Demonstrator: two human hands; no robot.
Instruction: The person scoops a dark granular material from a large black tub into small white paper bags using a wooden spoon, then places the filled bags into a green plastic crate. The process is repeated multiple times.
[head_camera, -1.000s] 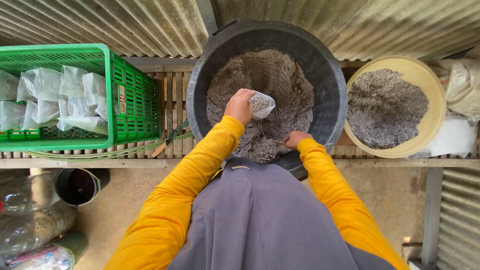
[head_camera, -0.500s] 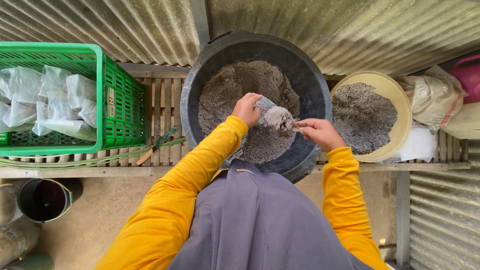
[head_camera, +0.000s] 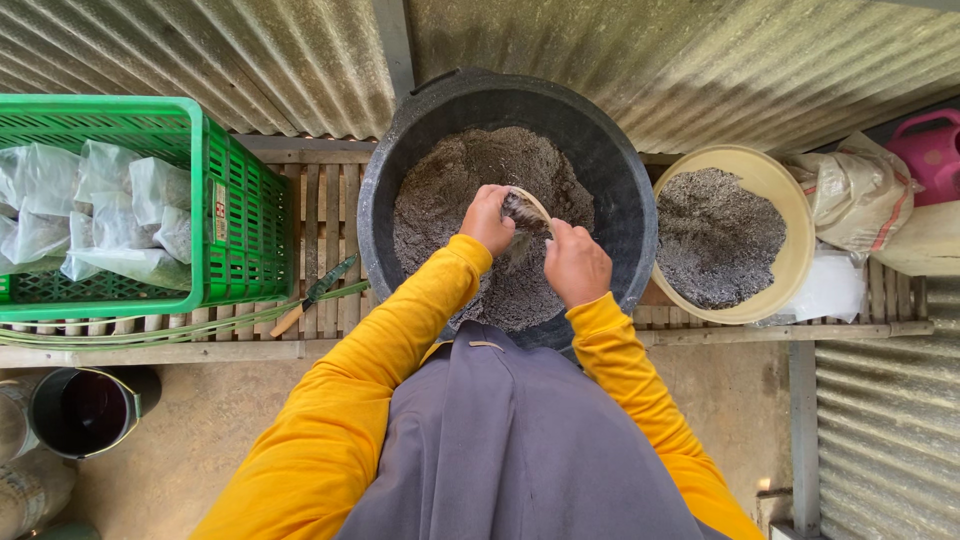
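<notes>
A large black tub (head_camera: 400, 160) holds grey-brown soil (head_camera: 455, 190) on a slatted wooden bench. Above the soil, my left hand (head_camera: 487, 218) grips the rim of a small clear plastic bag (head_camera: 524, 211) partly filled with soil. My right hand (head_camera: 576, 264) is closed against the bag's other side, fingers at its mouth. Both yellow sleeves reach over the tub's near rim. The bag's lower part is hidden behind my hands.
A green plastic crate (head_camera: 225, 220) of filled clear bags (head_camera: 110, 215) stands at the left. A small trowel (head_camera: 315, 294) lies on the bench (head_camera: 325, 200). A beige bowl (head_camera: 790, 210) of grey soil sits right, with a sack (head_camera: 850, 195) and pink can (head_camera: 930, 145). A black bucket (head_camera: 85, 410) stands on the floor.
My right hand left the tub's near rim and came up to the bag. The bag, held by my left hand alone a second ago, is now between both hands.
</notes>
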